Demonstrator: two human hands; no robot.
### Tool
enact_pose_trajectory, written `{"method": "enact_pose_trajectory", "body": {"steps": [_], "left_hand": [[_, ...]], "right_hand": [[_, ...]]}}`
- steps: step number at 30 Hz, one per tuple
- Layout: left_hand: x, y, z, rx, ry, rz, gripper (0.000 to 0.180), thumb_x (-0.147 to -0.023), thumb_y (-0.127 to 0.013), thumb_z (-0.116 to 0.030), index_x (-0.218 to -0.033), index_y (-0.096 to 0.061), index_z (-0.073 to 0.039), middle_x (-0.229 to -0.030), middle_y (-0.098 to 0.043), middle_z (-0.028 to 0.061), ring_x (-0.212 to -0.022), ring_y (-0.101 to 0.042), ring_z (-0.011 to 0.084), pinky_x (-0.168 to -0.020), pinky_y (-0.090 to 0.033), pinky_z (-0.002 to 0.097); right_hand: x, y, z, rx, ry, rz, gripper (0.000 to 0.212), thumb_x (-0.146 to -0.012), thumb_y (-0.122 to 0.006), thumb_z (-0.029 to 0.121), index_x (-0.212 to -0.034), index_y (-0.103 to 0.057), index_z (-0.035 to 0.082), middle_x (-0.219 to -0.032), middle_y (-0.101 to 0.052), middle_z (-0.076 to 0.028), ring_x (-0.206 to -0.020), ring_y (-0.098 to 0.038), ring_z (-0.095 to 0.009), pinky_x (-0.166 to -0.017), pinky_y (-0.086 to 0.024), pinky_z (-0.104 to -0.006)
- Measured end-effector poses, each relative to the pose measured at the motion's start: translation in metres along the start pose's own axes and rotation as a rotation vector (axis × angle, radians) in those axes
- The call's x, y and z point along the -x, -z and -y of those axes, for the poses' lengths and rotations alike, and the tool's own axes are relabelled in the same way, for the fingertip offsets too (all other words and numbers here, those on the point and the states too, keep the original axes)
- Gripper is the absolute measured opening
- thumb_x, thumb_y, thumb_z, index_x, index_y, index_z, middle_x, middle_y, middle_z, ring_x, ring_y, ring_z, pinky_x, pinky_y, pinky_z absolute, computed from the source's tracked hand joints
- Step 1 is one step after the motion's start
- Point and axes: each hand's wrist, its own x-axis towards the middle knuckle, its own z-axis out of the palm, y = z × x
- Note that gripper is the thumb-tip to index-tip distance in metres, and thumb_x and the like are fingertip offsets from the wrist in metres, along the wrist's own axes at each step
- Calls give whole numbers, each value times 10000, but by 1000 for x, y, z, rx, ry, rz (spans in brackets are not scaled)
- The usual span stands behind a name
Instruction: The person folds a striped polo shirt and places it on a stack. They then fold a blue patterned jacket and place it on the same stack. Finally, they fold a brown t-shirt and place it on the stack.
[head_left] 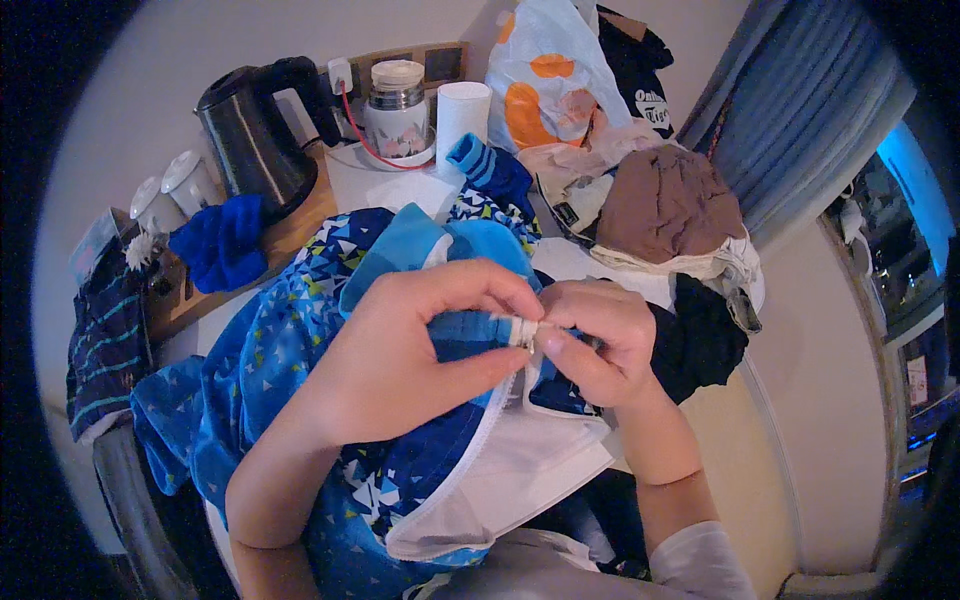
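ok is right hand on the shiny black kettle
No, the right hand meets the left hand at the blue patterned garment, away from the kettle.

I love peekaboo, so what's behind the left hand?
The blue triangle-print jacket shows behind the left hand. Whatever the hand directly covers is hidden, so I can't see it.

The garment (270, 355) spreads before the person, beneath the left hand (425, 350) and right hand (602, 340). Behind it, a kettle (255, 145) stands on a tray (318, 205), two cups (190, 183) to its left; rightward follow a jar (397, 125), paper roll (463, 115) and plastic bag (550, 75), then a curtain (800, 110).
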Motion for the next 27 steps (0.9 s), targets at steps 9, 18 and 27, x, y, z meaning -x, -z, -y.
{"method": "enact_pose_trajectory", "body": {"steps": [9,18,27], "left_hand": [[-5,8,-1,99,250,5,193,-746,-740,-25,-921,-672,19,-887,-665,81,-885,-602,148,-810,-456,268],[-4,6,6,87,121,-27,223,-697,-760,23,-899,-666,23,-910,-645,97,-875,-599,166,-807,-455,280],[-4,3,6,131,96,-44,187,-699,-752,24,-867,-669,11,-893,-640,85,-844,-587,152,-765,-447,265]], "right_hand": [[-1,-8,7,193,111,-79,44,-784,-634,37,-795,-600,11,-689,-577,-103,-561,-556,-265,-507,-432,-354],[-1,-8,13,252,89,-95,67,-775,-648,26,-807,-595,0,-691,-574,-105,-551,-552,-259,-490,-420,-352],[-1,-9,15,260,107,-102,70,-770,-648,27,-805,-596,-2,-684,-569,-103,-541,-547,-257,-481,-418,-350]]}}
